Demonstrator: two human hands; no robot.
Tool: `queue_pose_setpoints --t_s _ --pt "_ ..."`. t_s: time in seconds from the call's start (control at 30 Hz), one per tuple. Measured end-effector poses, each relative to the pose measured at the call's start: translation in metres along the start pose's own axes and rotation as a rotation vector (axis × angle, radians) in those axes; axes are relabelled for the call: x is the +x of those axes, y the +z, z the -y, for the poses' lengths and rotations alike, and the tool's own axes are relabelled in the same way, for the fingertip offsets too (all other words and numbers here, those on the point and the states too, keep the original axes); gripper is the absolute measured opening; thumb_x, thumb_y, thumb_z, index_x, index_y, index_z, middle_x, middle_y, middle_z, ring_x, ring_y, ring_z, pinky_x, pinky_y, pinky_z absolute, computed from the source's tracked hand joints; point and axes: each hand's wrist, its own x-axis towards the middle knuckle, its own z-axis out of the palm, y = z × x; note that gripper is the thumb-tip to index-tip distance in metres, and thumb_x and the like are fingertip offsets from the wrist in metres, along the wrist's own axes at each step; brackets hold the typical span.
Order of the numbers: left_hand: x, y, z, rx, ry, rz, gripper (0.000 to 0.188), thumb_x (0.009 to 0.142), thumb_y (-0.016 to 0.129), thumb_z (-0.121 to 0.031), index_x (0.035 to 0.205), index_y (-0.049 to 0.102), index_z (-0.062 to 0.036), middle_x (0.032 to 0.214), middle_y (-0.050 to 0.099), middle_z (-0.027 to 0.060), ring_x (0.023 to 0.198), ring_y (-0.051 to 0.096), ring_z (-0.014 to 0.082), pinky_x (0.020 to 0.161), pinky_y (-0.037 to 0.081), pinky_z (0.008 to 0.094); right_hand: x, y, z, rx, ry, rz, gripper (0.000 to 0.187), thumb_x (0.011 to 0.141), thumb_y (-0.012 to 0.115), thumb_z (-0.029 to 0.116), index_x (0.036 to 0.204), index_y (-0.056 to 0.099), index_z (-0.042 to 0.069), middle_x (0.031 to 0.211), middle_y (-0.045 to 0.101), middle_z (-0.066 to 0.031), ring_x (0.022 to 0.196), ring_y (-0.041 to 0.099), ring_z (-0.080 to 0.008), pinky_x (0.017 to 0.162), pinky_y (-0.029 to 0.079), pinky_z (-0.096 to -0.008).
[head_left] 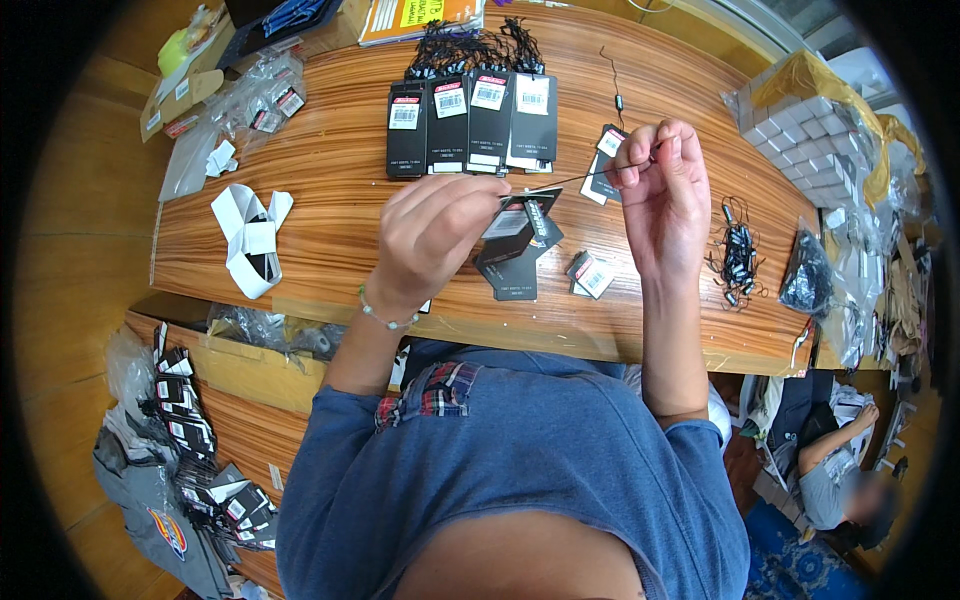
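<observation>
Above a brown worktop with striped wood grain (335,150), the left hand (430,235) is closed in a pinch on a black rectangular card tag (508,245), which hangs tilted just at its fingertips; whether one tag or several are in that grip cannot be told. To its right, the right hand (668,195) is raised, thumb and fingertips pressed together on a thin black cord (585,178) that runs in a nearly straight line from the tag across the gap between the hands.

Beneath the held tag lie loose black cards (515,280), overlapping at angles, and below the gap between the hands rests a small black piece with a white barcode label (596,278). Just beyond the right hand's fingers lies another labelled black tag (608,143), with a dark cord stretching away from it.

Farther off than the left hand, black tags with white labels (485,120) lie in four side-by-side piles, their tangled black cords (470,50) bunched at the far ends. Well to the left of the left hand sits a looped white paper strip (232,220). Right of the right forearm is a heap of black cords with small cylindrical toggles (737,260), near a clear plastic bag of dark contents (806,275).
</observation>
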Motion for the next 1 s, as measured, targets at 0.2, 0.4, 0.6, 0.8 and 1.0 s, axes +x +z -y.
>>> queue_pose_setpoints --t_s 0.2,0.4,0.6,0.8,1.0 --pt "-0.003 0.002 0.0 -0.3 -0.387 0.173 0.01 0.073 0.055 0.009 0.079 0.058 0.0024 0.088 0.062 0.0145 0.081 0.061 0.0202 0.069 0.048 0.0263 0.004 0.006 -0.006 0.388 0.153 0.148 0.01 0.093 0.042 0.019 0.097 0.045 0.01 0.08 0.047 -0.0046 0.069 0.045 -0.0136 0.065 0.04 -0.0277" --pt "0.0 0.014 -0.009 -0.44 -0.497 0.15 0.015 0.068 0.069 -0.004 0.08 0.061 0.0015 0.086 0.062 0.0116 0.078 0.06 0.0198 0.071 0.047 0.0274 0.002 0.015 -0.011 0.508 0.214 0.112 0.011 0.093 0.043 0.02 0.098 0.044 0.011 0.084 0.047 -0.0047 0.071 0.045 -0.0135 0.067 0.04 -0.0273" --pt "0.0 0.026 -0.012 -0.4 -0.595 0.096 0.019 0.067 0.071 -0.003 0.084 0.063 0.0008 0.091 0.059 0.0098 0.082 0.058 0.018 0.074 0.046 0.0273 0.0 0.013 -0.008 0.428 0.19 0.086 0.012 0.091 0.046 0.018 0.098 0.048 0.008 0.081 0.049 -0.005 0.069 0.046 -0.0128 0.066 0.042 -0.026" --pt "0.012 0.011 -0.013 -0.272 -0.578 0.074 0.017 0.07 0.066 0.003 0.086 0.066 -0.0015 0.092 0.061 0.0094 0.085 0.058 0.0181 0.075 0.045 0.0274 -0.007 0.015 0.005 -0.404 0.153 -0.017 0.013 0.085 0.053 0.003 0.097 0.058 -0.002 0.073 0.059 -0.004 0.065 0.055 -0.0084 0.062 0.045 -0.0196" --pt "0.016 0.009 -0.012 -0.735 -0.785 0.025 0.013 0.082 0.058 -0.001 0.094 0.058 0.0035 0.092 0.061 0.0089 0.085 0.058 0.0128 0.077 0.047 0.0241 -0.01 0.025 0.0 -0.637 0.148 0.065 0.017 0.082 0.055 0.001 0.099 0.057 -0.002 0.076 0.058 -0.003 0.073 0.055 -0.0076 0.067 0.045 -0.0196"
